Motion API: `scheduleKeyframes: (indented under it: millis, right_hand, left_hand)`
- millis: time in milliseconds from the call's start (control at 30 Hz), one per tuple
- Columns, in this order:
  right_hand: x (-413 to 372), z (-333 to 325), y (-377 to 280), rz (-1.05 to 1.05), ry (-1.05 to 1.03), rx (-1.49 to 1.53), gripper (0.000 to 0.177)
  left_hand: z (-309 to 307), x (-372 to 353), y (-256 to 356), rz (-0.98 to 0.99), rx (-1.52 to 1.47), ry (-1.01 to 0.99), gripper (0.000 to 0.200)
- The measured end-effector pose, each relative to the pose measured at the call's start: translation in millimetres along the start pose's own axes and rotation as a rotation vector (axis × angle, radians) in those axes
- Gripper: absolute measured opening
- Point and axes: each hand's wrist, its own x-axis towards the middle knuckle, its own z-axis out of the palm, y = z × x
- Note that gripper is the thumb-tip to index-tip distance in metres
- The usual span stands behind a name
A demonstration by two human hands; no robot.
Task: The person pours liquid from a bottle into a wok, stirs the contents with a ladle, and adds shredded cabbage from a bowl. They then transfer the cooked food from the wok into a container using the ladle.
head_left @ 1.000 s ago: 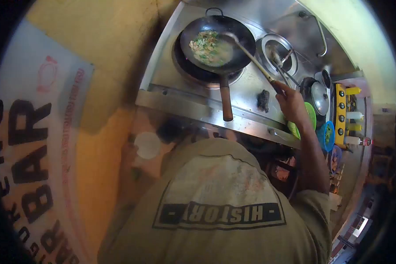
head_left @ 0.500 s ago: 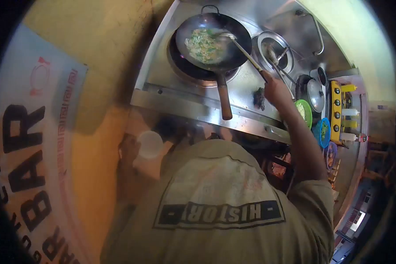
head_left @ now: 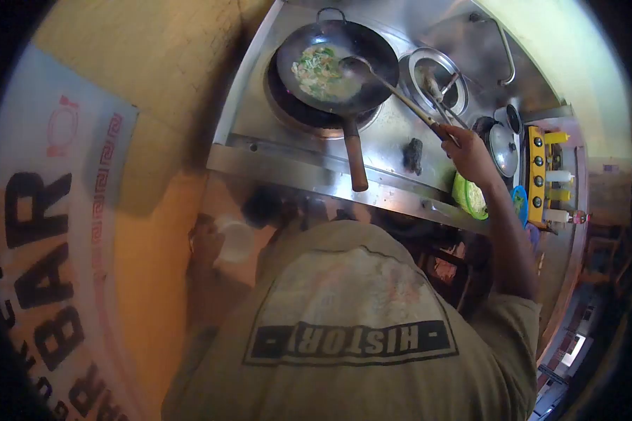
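Observation:
My right hand (head_left: 470, 153) is closed round the long handle of a ladle (head_left: 409, 102). The ladle's bowl rests in the dark wok (head_left: 379, 62), beside a cooked mix with green pieces and pale liquid (head_left: 321, 70). The wok sits on the left burner, and its wooden handle (head_left: 356, 158) points toward me with no hand on it. Low on the left, in dim light, my left hand (head_left: 206, 241) grips a whitish round bowl (head_left: 236, 241) at its side.
Right of the wok is a second burner ring (head_left: 428, 74) with utensils lying across it. A dark crumpled cloth (head_left: 413, 156) lies on the steel stove. Farther right are a green basket (head_left: 468, 196), a blue basket (head_left: 519, 203), a lidded pot (head_left: 501, 149) and several bottles (head_left: 559, 177).
My right hand has moved right and slightly down with the ladle. The ladle's bowl has shifted a little left and down in the wok, and the food is bunched farther left.

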Motion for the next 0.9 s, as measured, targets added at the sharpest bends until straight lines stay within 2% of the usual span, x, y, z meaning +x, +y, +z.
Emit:
scheduleKeyframes:
  millis: [33, 67, 133, 167, 233, 333, 400, 433, 467, 600, 667, 733, 800, 833, 900]
  right_hand:
    - [-6, -2, -5, 0.084, -0.102, 0.049, 0.039]
    - [-9, 4, -1, 0.087, -0.101, 0.053, 0.039]
    - [-14, 22, 8, -0.126, 0.041, -0.058, 0.041]
    - [-12, 27, 7, -0.125, 0.043, -0.057, 0.041]
    - [-5, 38, -1, 0.001, 0.023, -0.377, 0.045]
    - [16, 53, 2, 0.019, 0.053, -0.353, 0.046]
    - [22, 57, 2, 0.057, 0.061, -0.343, 0.044]
    - [23, 59, 7, -0.015, 0.115, -0.225, 0.041]
    - [24, 60, 12, -0.088, 0.167, -0.108, 0.039]
    - [32, 66, 14, -0.113, 0.260, -0.039, 0.040]
    - [34, 65, -2, 0.003, 0.229, -0.001, 0.041]
    - [50, 92, 23, -0.052, 0.274, 0.056, 0.042]
    - [57, 103, 32, -0.104, 0.321, 0.113, 0.043]
    - [57, 103, 31, -0.067, 0.247, 0.163, 0.044]
    - [55, 105, 28, -0.034, 0.172, 0.215, 0.045]
  left_hand:
    - [-3, 5, 5, 0.002, 0.005, -0.003, 0.032]
    - [-4, 10, 12, -0.039, 0.019, -0.001, 0.032]
    - [-3, 18, 14, -0.079, 0.035, 0.000, 0.031]
    - [-1, 23, 10, -0.083, 0.023, -0.003, 0.031]
    - [-3, 30, 13, -0.086, 0.012, -0.003, 0.031]
    - [-17, 40, 27, -0.128, -0.032, -0.075, 0.029]
    - [-24, 45, 21, -0.295, -0.126, -0.102, 0.024]
    - [-31, 42, 29, -0.298, -0.124, -0.103, 0.024]
    - [-46, 36, 47, -0.261, -0.261, -0.041, 0.026]
    - [-76, 23, 97, -0.250, -0.615, 0.086, 0.025]
    - [-73, 26, 95, -0.252, -0.603, 0.084, 0.023]
    - [-69, 27, 93, -0.251, -0.593, 0.084, 0.022]
    - [-64, 24, 93, -0.225, -0.706, 0.036, 0.025]
    - [-60, 24, 89, -0.221, -0.702, 0.036, 0.025]
    - [-52, 26, 79, -0.051, -0.502, 0.144, 0.022]
